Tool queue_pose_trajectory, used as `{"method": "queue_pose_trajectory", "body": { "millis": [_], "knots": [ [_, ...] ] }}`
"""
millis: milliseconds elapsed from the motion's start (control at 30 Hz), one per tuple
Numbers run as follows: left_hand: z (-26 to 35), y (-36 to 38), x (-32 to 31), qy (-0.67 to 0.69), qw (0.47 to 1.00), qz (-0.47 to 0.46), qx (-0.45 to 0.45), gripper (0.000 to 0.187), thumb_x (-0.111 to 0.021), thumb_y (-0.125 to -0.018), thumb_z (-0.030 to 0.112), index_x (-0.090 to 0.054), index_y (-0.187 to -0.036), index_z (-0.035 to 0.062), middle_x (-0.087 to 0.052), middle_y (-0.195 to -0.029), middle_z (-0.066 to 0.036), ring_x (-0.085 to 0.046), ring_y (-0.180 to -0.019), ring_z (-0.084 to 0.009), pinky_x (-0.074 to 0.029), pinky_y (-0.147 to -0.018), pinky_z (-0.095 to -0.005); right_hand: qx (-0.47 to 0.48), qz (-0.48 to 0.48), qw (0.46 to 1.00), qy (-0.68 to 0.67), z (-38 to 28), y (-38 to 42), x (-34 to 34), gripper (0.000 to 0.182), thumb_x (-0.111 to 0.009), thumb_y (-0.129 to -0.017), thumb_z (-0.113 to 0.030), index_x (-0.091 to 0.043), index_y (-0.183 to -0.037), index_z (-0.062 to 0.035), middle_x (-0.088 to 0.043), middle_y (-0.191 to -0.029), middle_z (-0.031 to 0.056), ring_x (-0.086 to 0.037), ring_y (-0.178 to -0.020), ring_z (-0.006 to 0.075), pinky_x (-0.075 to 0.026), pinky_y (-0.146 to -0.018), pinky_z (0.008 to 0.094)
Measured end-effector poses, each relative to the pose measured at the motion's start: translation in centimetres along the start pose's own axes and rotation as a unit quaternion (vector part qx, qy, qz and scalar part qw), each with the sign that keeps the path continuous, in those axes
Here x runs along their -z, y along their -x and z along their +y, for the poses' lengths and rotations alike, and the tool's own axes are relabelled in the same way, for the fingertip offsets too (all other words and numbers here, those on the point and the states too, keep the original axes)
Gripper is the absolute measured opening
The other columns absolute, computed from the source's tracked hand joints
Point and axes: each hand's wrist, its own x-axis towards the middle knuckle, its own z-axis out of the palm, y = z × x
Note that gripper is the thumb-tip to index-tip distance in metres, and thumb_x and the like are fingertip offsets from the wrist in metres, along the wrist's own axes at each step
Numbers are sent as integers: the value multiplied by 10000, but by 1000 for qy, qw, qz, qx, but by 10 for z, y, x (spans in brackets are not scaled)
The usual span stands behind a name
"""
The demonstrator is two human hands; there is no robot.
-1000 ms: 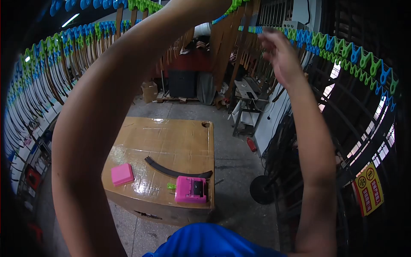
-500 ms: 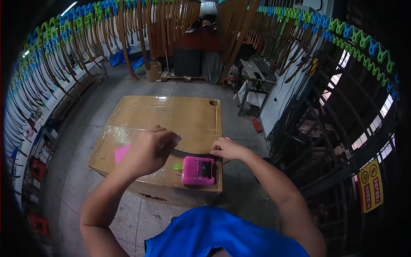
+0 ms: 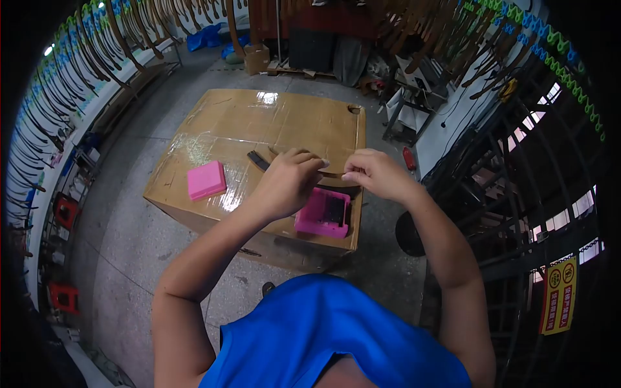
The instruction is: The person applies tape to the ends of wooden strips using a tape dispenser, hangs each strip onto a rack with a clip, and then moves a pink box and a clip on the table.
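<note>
Over the large taped cardboard box, my left hand (image 3: 291, 182) and my right hand (image 3: 380, 174) are close together, fingers pinched. A thin brown strap (image 3: 332, 175) runs between them, looking like leather, and both hands grip it. Its dark end (image 3: 259, 160) sticks out to the left behind my left hand. Just below the hands, near the box's front right corner, sits a pink plastic case (image 3: 321, 226) with a black insert (image 3: 334, 209). My left hand and wrist partly cover that case. Left of my left forearm lies a pink block or lid (image 3: 207, 180).
The cardboard box (image 3: 239, 123) stands on a grey floor (image 3: 152, 226). Rows of brown straps (image 3: 94, 48) hang from green and blue clips (image 3: 546, 32). A metal stand (image 3: 414, 97) is at back right, and red stools (image 3: 65, 297) at left.
My view has tipped down and shifted. My left hand has moved right, close to my right hand. The pink block shows fully now, while the green clip beside the case is hidden.
</note>
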Motion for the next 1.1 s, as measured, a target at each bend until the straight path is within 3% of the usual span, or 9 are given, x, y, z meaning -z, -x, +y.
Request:
{"method": "queue_pose_trajectory", "body": {
  "millis": [67, 167, 267, 400, 467, 767, 1100],
  "knots": [
    [5, -7, 0, -12, 998, -65, 15, 153, -738, -879, 66, -729, -1019, 3, -719, -947, -170, -671, -951, -375, -536, -873, -473, -4, 51, 998, -27, -24, 8, 7, 177, -769, -954, -177, -699, -946, -15, -651, -888, 92, -636, -773, 237, -508, -697, 360],
    [12, -13, 10, -25, 995, -91, -42, 155, -745, -866, 87, -733, -1003, 15, -699, -913, -152, -662, -917, -366, -536, -832, -468, -18, 61, 996, -56, -36, 26, 6, 132, -771, -944, -114, -717, -999, -7, -651, -881, 87, -635, -754, 198, -506, -675, 325],
    [15, -15, 17, -65, 985, -149, -56, 125, -729, -817, 98, -721, -931, 46, -694, -912, -116, -675, -969, -320, -541, -871, -440, -6, 65, 992, -105, -30, 38, -11, 148, -777, -930, -85, -733, -1048, -7, -661, -881, 83, -643, -746, 176, -508, -664, 320],
    [16, -20, 23, -116, 970, -181, -111, 131, -730, -779, 91, -734, -907, 63, -692, -911, -96, -680, -962, -299, -548, -884, -415, -4, 53, 991, -123, -28, 43, -28, 171, -778, -914, -64, -737, -1068, 0, -693, -906, 101, -683, -783, 192, -538, -694, 322],
    [18, -23, 25, -166, 950, -198, -173, 215, -745, -750, 98, -770, -963, 76, -689, -900, -76, -668, -972, -276, -561, -870, -403, 15, 59, 993, -99, -27, 42, -34, 193, -752, -910, -56, -729, -1095, -6, -747, -997, 149, -760, -895, 263, -602, -801, 364],
    [23, -34, 22, -216, 926, -228, -209, 128, -699, -788, 110, -781, -885, 126, -682, -847, -24, -645, -949, -223, -514, -895, -352, 16, 75, 992, -101, -19, 38, -55, 237, -785, -865, -44, -742, -1097, -19, -769, -974, 139, -773, -890, 277, -617, -816, 371],
    [20, -26, 20, -208, 931, -208, -217, 100, -699, -780, 113, -767, -854, 116, -681, -837, -29, -644, -946, -232, -523, -869, -363, 18, 97, 991, -89, -20, 41, -61, 219, -788, -863, -47, -744, -1077, -26, -768, -967, 128, -765, -877, 270, -609, -819, 370]
  ]
}}
